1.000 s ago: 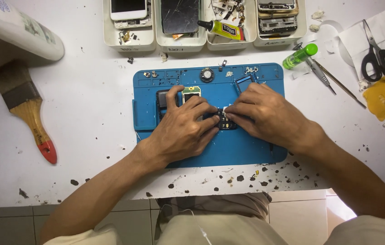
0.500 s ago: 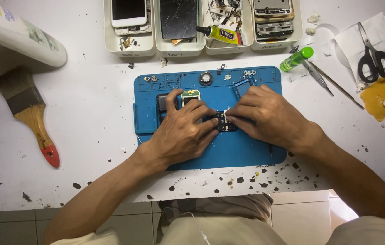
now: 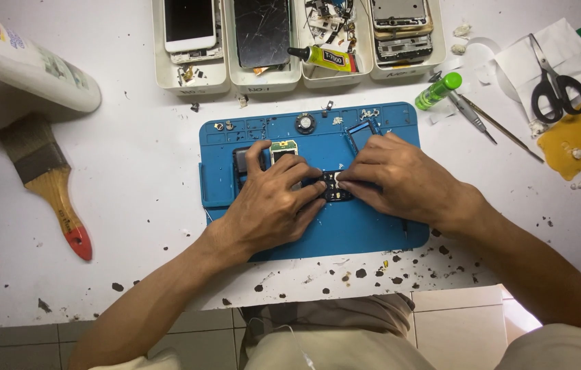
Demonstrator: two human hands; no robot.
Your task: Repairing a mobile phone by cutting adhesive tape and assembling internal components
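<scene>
At nine o'clock a paintbrush [image 3: 44,185] with a red tip lies on the white table [image 3: 133,137]. Above it, at ten o'clock, a white bottle [image 3: 23,62] is cut off by the edge. In the middle sits a blue mat [image 3: 365,236]. The left hand [image 3: 273,205] and the right hand [image 3: 400,181] meet on it. Both hands pinch a small dark part [image 3: 335,186] with their fingertips. The fingers cover most of it, so what it is stays hard to tell. At twelve o'clock white trays [image 3: 194,79] hold phones, cut off at the top. A glue tube [image 3: 321,58] lies across them. At two o'clock are a green tube [image 3: 439,90], tweezers [image 3: 472,120] and black scissors [image 3: 556,81].
</scene>
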